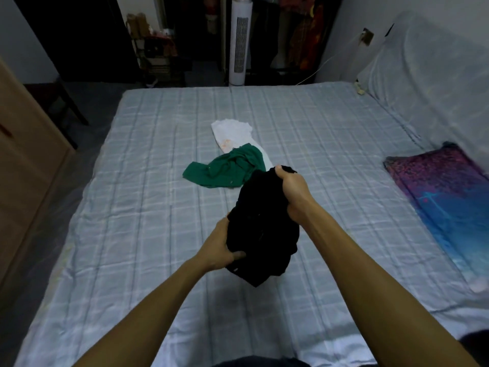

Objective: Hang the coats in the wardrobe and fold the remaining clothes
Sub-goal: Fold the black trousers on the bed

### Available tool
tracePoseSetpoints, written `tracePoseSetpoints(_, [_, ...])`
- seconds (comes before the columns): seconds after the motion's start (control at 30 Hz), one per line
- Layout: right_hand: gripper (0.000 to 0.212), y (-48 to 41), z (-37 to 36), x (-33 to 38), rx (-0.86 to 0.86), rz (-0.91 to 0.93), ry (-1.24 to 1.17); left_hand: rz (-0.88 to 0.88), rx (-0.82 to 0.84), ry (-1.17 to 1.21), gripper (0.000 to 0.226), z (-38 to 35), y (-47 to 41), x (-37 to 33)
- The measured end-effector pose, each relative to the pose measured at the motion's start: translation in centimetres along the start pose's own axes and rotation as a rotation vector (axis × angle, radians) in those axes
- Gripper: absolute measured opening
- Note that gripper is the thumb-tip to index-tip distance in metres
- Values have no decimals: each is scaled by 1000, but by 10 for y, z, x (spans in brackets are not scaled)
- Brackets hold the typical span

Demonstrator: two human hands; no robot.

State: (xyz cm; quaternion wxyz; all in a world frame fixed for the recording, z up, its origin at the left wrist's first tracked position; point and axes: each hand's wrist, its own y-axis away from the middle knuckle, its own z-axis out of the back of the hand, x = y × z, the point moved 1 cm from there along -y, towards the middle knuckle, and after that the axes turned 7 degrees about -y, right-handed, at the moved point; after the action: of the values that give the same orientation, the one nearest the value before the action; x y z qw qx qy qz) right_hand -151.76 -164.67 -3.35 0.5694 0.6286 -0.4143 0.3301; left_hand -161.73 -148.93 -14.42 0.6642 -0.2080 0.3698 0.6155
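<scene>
I hold a bunched black garment [264, 229] above the bed [132, 194] with both hands. My right hand [292, 192] grips its upper end, the fingers curled tight over a fold of cloth. My left hand [221, 246] grips the lower left side, with the thumb pressed into the cloth; the other fingers are hidden behind it, so I cannot tell how they lie. The garment hangs crumpled between the two sets of fingers. Its loose end droops below and to the right of my left fingers, close over the checked sheet; I cannot tell whether it touches the sheet.

Just beyond my right fingers and to their left, a green garment [227, 169] lies rumpled on the bed. Its far edge overlaps a white garment [234, 133], which lies flat farther out from my fingers and bears an orange mark near the green cloth. Neither touches my hands.

Well to the right of my right fingers, a purple and blue pillow [449, 197] rests on the bed near the covered headboard [436, 70]. Far ahead of both sets of fingers, past the far edge of the bed, a white tower fan [240, 41] stands upright. To its right the wardrobe [304, 35] shows red and orange clothes hanging in the dark. Far to the left of my left fingers stands a wooden cabinet [23, 154]
</scene>
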Motion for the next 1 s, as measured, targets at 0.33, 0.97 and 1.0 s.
tracePoseSetpoints(0.33, [45,3,36,1,68,-84,797,130,-356,184,18,12,-33,-40])
tracePoseSetpoints(0.97, [38,-12,31,-96,-77,264,674,-22,-86,53,27,80,-81,-74])
tracePoseSetpoints(1.0, [48,-11,24,-96,-21,232,607,-23,-125,66,30,81,-81,-76])
